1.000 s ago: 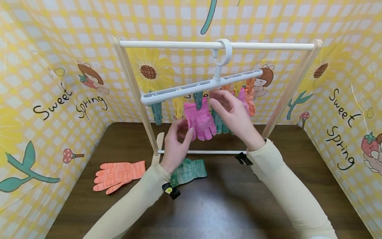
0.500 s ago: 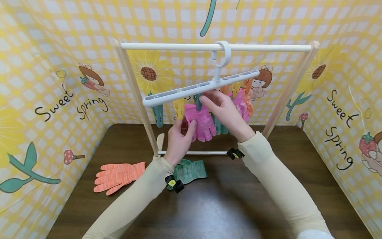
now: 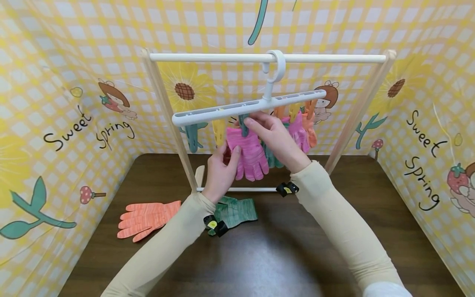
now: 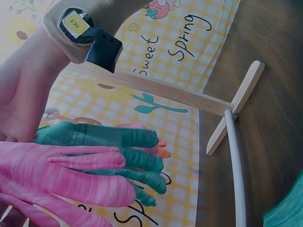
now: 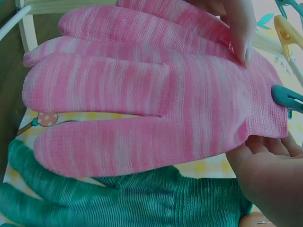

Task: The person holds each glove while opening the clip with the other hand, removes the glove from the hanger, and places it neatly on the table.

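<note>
A pink glove (image 3: pixel 250 159) hangs fingers down from a teal clothespin (image 3: pixel 243 125) on the white hanger (image 3: pixel 219 113). My left hand (image 3: pixel 219 171) pinches the glove's left edge, thumb in front. At the clothespin, my right hand (image 3: pixel 279 138) grips its upper end between thumb and fingers, close under the hanger bar. In the right wrist view, the clothespin's tip (image 5: pixel 284 97) overlaps the cuff, and right fingers lie behind it. A green glove (image 4: pixel 94 135) hangs just behind the pink one.
The hanger hooks on a wooden rack's white rail (image 3: pixel 208 57). More pink (image 3: pixel 299 130) and orange gloves (image 3: pixel 309 132) hang toward the right. Free teal (image 3: pixel 191 138) and yellow clothespins (image 3: pixel 218 131) hang left. An orange glove (image 3: pixel 148 218) and a green glove (image 3: pixel 237 212) lie on the table.
My right hand has moved left, from beside the pink glove onto the teal clothespin. The hanger's left end has shifted slightly left and up. My left hand keeps its pinch on the glove.
</note>
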Motion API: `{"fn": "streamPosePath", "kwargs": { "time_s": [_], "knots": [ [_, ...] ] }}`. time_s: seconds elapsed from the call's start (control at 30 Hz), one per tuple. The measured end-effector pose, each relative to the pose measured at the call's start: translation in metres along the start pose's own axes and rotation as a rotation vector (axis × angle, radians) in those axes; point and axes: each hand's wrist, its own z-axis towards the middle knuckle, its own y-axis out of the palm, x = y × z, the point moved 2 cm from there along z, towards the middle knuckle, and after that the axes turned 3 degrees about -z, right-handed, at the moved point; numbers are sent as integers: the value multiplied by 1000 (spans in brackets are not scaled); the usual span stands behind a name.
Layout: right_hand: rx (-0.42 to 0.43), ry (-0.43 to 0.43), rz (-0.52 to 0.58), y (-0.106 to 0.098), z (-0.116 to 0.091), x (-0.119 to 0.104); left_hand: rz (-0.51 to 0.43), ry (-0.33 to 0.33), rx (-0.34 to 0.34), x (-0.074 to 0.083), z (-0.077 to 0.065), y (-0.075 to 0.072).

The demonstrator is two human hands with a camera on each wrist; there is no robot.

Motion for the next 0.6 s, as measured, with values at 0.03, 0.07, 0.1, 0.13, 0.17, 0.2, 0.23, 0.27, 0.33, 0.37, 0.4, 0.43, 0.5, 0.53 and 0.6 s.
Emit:
{"fn": "streamPosePath", "kwargs": {
  "time_s": [0.03,0.07,0.1,0.13,0.17,0.2,0.23,0.27,0.33,0.37,0.4,0.43,0.5,0.53,0.6],
  "knots": [
    [0,-1,9,1,0,0,1,7,0,0,0,0],
    [0,-6,18,1,0,-1,1,13,2,0,0,0],
    [0,-8,33,2,1,-1,2,20,4,0,0,0],
    [1,-11,49,4,1,-1,4,27,8,0,0,0],
    [3,-10,63,4,1,-2,4,33,11,0,0,0],
    [7,-8,73,5,2,-2,5,39,13,0,0,0],
    [13,-4,84,5,2,-2,4,44,14,1,0,0],
    [17,-4,97,6,3,-2,2,49,16,1,0,0],
    [25,2,116,7,3,-1,0,56,16,1,-1,0],
    [29,4,123,7,3,-1,-1,58,15,1,-1,0],
    [33,6,129,8,4,0,-2,61,14,1,-1,0],
    [37,6,136,8,4,0,-3,63,12,1,-1,-1],
    [45,6,138,9,5,1,-4,67,10,1,-1,-1],
    [48,4,139,9,5,1,-5,68,9,2,-1,-2],
    [59,4,133,9,5,1,-9,73,8,2,-1,-2]
  ]
}}
